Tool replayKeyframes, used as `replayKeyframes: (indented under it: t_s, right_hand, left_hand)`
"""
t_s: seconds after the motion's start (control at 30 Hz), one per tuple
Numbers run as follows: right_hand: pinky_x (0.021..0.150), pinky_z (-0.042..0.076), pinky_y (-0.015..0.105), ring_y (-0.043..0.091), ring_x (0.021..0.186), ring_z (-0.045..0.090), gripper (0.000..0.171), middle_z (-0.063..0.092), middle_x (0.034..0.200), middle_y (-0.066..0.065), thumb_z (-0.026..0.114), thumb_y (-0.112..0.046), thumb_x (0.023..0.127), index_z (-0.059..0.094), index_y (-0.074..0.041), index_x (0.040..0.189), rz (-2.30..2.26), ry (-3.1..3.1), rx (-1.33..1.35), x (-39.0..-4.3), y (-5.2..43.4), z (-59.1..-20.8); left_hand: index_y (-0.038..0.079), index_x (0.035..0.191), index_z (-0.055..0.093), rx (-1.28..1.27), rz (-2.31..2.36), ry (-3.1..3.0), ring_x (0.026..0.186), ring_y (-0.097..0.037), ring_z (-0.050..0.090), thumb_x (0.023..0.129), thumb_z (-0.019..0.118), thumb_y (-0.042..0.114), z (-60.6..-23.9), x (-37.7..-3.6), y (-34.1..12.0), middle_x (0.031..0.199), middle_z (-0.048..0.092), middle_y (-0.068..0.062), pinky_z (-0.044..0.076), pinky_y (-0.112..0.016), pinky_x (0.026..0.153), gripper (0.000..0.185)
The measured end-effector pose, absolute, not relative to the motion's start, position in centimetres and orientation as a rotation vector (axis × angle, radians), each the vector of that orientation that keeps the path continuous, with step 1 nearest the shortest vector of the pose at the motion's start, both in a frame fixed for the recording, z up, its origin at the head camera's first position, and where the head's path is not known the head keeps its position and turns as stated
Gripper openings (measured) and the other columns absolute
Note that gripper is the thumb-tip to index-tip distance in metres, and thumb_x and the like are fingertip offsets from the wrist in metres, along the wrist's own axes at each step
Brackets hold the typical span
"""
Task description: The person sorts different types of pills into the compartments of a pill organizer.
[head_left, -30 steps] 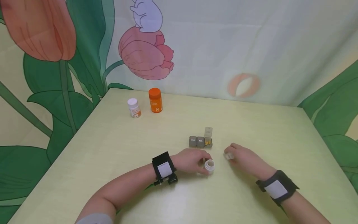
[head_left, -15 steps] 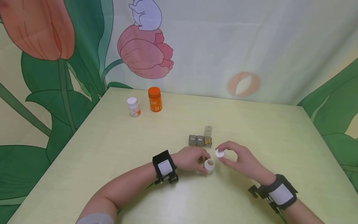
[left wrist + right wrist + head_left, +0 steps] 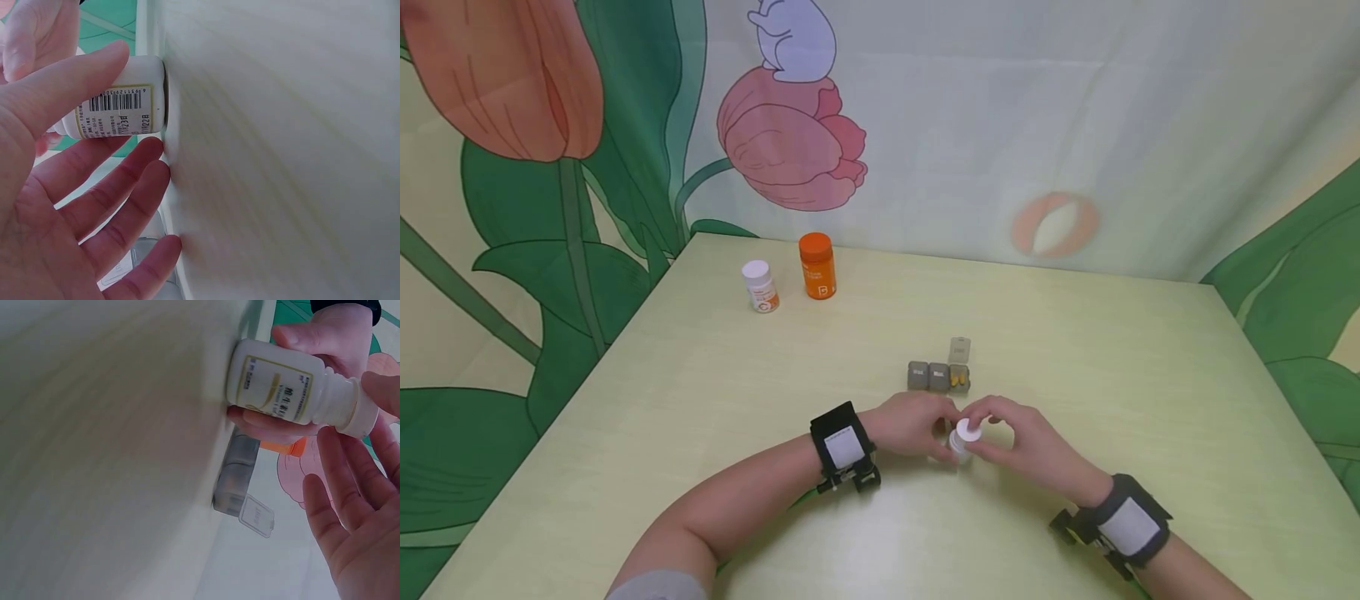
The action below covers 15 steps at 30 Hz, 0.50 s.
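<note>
A small white pill bottle with a printed label stands upright on the table. My left hand grips its body between thumb and fingers; a barcode shows on that side in the left wrist view. With thumb and fingertips, my right hand pinches a white screw cap, which sits tilted at the bottle's mouth, with part of the threaded neck showing below. Just behind the hands lies a grey pill organizer. Its right compartment has the lid flipped up and yellow pills inside.
At the back left of the table stand a white bottle with an orange-and-white label and a taller orange bottle. A curtain printed with flowers hangs behind the table's far edge.
My right hand has turned the cap over and carried it left, from beside the bottle onto its mouth. My left hand stays on the bottle.
</note>
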State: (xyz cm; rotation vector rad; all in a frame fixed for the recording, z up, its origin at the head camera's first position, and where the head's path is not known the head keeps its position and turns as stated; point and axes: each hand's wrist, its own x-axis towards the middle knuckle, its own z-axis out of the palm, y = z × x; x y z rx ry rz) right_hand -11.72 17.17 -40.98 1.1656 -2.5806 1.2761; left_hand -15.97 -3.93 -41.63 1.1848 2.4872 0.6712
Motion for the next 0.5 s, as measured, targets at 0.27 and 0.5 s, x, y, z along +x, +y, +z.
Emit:
replayKeyframes:
  t_s: [0.27,0.5]
  right_hand:
    - [0.084,0.05,0.039,0.015,0.098,0.061,0.038,0.067,0.106,0.001,0.08,0.005,0.074,0.058,-0.016,0.098,1.258,-2.544,1.231,-11.9,17.15,-41.31]
    - [0.075,0.05,0.03,0.009,0.084,0.057,0.035,0.061,0.091,-0.011,0.084,-0.003,0.073,0.058,-0.016,0.093,1.162,-2.545,1.211,-12.13,16.68,-40.97]
  left_hand:
    - [0.017,0.111,0.071,1.183,0.693,2.48,0.082,-0.004,0.051,0.077,0.083,0.034,-41.76,-16.06,-3.96,0.089,0.059,0.015,0.041,-0.017,0.069,0.04]
    - [0.019,0.107,0.071,1.202,0.695,2.473,0.08,-0.004,0.051,0.079,0.082,0.035,-41.67,-16.0,-3.97,0.087,0.057,0.014,0.041,-0.017,0.068,0.034]
